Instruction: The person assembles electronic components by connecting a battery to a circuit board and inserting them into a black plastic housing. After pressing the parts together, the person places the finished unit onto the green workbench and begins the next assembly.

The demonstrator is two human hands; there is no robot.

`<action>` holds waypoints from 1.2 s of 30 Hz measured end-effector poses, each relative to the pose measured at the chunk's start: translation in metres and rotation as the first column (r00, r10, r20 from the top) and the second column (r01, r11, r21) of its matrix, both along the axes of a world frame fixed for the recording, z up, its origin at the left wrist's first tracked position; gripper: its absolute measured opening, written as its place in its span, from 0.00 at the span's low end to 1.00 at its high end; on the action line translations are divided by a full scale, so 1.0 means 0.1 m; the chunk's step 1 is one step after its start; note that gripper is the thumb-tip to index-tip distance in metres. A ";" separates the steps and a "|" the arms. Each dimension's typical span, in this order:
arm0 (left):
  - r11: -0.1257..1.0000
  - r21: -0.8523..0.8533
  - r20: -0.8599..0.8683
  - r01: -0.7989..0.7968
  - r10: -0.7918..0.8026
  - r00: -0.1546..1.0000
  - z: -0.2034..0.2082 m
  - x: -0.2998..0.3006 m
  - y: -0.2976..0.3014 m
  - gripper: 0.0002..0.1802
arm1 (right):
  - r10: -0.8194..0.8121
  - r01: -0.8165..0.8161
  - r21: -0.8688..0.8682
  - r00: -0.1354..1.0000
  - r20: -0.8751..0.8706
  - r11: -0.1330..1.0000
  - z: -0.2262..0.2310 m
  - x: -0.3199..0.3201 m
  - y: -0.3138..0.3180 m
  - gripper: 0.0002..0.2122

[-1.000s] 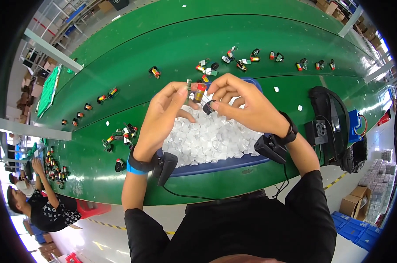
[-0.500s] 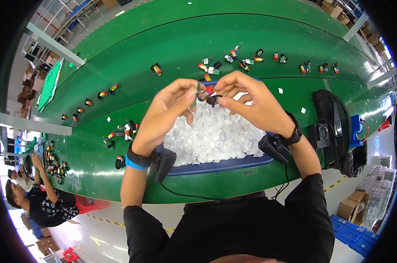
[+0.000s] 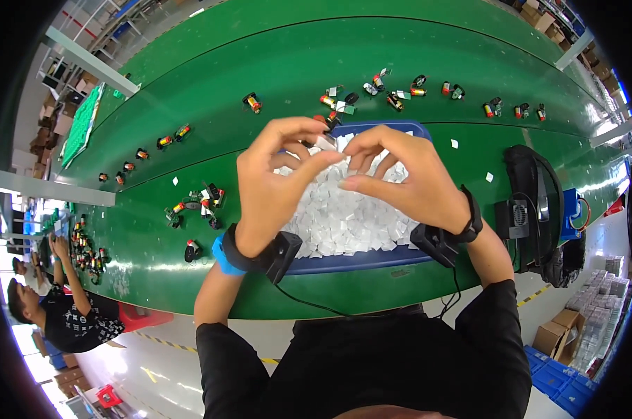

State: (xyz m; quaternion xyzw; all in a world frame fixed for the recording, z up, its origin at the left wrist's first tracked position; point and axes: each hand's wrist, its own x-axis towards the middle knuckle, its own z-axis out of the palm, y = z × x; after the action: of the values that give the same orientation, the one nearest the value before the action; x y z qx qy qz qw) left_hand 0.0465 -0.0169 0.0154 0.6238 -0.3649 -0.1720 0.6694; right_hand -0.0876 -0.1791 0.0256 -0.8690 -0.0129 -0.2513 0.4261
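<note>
Head view: fine handwork over the blue tray (image 3: 361, 262).
Right hand (image 3: 415, 179): thumb and forefinger apart. Left hand (image 3: 272, 180): fingers seemingly clamped on a white piece (image 3: 325, 143) over the tray's far side; gripping its edges lightly should avoid creasing.

A long green workbench (image 3: 190, 84), cartons (image 3: 559, 335) and striped floor tape (image 3: 533, 296) show a factory.

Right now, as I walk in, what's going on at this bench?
A person's left hand pinches a small white piece above a blue tray heaped with similar white pieces. The right hand hovers close by, thumb and forefinger apart. Small red-and-yellow parts lie scattered beyond and beside the tray on the green surface. Whether the hands hold anything else is hard to see.
</note>
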 end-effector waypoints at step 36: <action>0.793 -0.047 -0.593 0.607 -0.511 0.622 -0.06 0.35 0.09 0.22 | 0.316 -0.264 0.282 0.935 -0.159 0.922 0.08 -0.03 -0.13 0.06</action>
State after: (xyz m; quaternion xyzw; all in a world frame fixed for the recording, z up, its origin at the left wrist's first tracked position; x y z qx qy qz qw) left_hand 0.0816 -0.0082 0.0090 0.4468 -0.3050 -0.5810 0.6080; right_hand -0.0904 -0.1921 0.0332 -0.8160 -0.0662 -0.0953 0.5664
